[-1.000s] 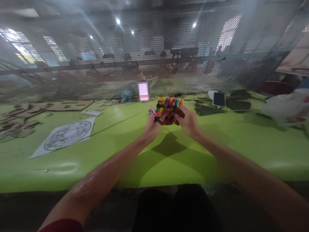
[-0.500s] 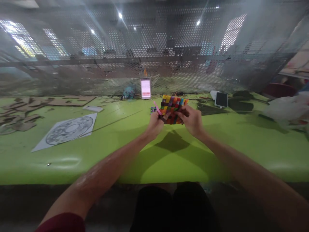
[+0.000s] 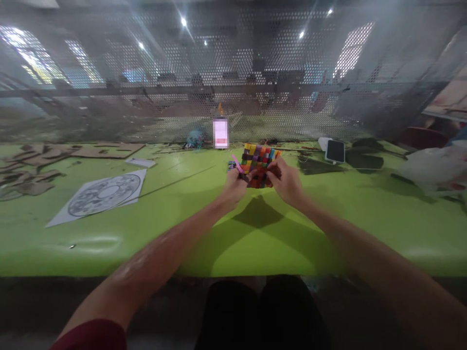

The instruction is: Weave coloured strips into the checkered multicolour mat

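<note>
At frame centre, above the counter (image 3: 175, 206), the weave (image 3: 258, 155) is pinched by the fingers of the left hand (image 3: 235, 187) at lower left and the right hand (image 3: 287, 182) at right, and is judged light, pliable, best held by its edges.

Single head-worn view, facing forward and down, close above a green table (image 3: 164, 204), mesh screen (image 3: 175, 109) beyond

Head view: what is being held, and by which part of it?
A multicoloured woven piece: the left hand holds its lower left side, the right hand its right side.
</note>
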A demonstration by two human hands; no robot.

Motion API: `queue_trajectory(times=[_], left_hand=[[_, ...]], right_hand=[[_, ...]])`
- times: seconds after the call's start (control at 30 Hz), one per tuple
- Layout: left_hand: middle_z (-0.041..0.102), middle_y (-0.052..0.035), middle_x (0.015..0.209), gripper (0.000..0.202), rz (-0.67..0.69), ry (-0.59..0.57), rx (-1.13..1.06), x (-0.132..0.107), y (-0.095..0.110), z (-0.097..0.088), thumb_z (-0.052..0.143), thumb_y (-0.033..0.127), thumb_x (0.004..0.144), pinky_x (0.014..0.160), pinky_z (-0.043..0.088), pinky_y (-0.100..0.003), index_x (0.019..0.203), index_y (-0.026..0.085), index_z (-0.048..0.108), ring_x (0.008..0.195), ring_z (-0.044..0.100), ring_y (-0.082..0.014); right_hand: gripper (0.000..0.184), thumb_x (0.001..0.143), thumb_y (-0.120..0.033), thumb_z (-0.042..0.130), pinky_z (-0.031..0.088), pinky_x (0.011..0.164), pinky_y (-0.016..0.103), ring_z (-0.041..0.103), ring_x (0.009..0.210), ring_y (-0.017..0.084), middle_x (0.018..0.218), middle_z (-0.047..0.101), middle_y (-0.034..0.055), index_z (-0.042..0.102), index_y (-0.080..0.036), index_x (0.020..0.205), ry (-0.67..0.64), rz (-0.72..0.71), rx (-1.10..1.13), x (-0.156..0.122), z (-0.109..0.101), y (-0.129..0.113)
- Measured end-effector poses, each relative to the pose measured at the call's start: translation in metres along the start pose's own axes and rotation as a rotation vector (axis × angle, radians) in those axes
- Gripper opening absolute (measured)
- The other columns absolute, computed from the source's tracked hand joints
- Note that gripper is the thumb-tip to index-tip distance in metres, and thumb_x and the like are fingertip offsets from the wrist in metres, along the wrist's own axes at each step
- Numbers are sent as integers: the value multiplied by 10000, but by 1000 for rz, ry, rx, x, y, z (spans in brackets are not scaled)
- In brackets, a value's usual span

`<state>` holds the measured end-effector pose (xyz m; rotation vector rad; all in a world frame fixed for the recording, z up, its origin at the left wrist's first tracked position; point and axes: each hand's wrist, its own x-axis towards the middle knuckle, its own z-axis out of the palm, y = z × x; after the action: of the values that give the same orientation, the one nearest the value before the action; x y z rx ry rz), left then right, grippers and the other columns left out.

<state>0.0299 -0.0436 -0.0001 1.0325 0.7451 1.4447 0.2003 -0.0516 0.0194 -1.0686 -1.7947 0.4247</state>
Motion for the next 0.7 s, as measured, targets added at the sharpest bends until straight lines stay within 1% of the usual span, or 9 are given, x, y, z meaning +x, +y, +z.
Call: queue_trajectory(times=[0.17, 0.27, 0.33, 0.43, 0.5, 0.53, 0.6, 0.67, 0.7], left_hand=[[794, -93, 951, 276, 18, 25, 40, 1, 1, -2, 904, 283, 702, 1064, 545, -475, 898, 147, 767, 1015, 740, -251], [797, -85, 933, 218, -31, 79, -29, 1, 6, -2, 864, 246, 751, 1057, 556, -478, 905, 141, 753, 996, 753, -243], [801, -77, 910, 159, -55, 114, -76, 1, 12, -1, 841, 201, 779, 1055, 564, -476, 890, 145, 742, 1005, 759, -242], [805, -76, 903, 77, -75, 149, -106, -1, 23, 0, 794, 133, 830, 1054, 573, -466, 880, 149, 737, 1021, 764, -235], [809, -80, 940, 57, -108, 169, -84, -3, 29, 0, 765, 107, 861, 1054, 576, -461, 887, 151, 739, 998, 769, -221], [810, -84, 970, 55, -128, 170, -64, -3, 30, -1, 759, 106, 872, 1056, 575, -460, 898, 152, 743, 983, 771, -213], [809, -96, 1015, 45, -155, 151, -32, -4, 29, -3, 761, 126, 883, 1060, 572, -457, 919, 150, 749, 961, 773, -204], [805, -108, 1047, 64, -144, 99, -40, -3, 26, -5, 774, 150, 880, 1057, 573, -458, 940, 148, 754, 963, 773, -208], [803, -113, 1061, 83, -133, 73, -55, -3, 25, -5, 783, 160, 874, 1051, 577, -460, 952, 148, 756, 971, 773, -214]], right_hand=[[41, 885, -253, 526, 505, 808, 462, 643, 827, 298, 913, 688, 123, 553, -231, 907, -38, -95, -240, -1, 5, 2], [93, 873, -219, 530, 524, 862, 469, 652, 927, 295, 1006, 698, 136, 609, -221, 922, -103, -194, -191, 1, 0, -6], [84, 889, -230, 578, 539, 888, 462, 658, 957, 280, 1006, 702, 115, 659, -231, 913, -96, -278, -82, 6, -12, -13], [28, 901, -254, 646, 560, 881, 449, 661, 940, 257, 1000, 700, 97, 664, -243, 882, 329, -189, 25, 18, -40, -14], [119, 822, -239, 752, 579, 873, 440, 675, 906, 243, 964, 710, 81, 665, -233, 903, 400, -4, 136, 26, -55, -8], [173, 791, -236, 793, 586, 875, 434, 685, 893, 232, 948, 720, 78, 676, -220, 917, 331, 100, 202, 29, -59, -4], [219, 784, -259, 825, 602, 888, 433, 714, 911, 227, 1008, 752, 108, 719, -180, 958, 0, 300, 356, 30, -59, 4], [270, 783, -322, 856, 611, 920, 425, 733, 967, 237, 1074, 770, 133, 760, -154, 971, -263, 410, 489, 28, -51, 9], [291, 774, -359, 873, 617, 922, 426, 738, 974, 245, 1055, 778, 137, 772, -144, 941, -325, 432, 549, 26, -47, 9]])
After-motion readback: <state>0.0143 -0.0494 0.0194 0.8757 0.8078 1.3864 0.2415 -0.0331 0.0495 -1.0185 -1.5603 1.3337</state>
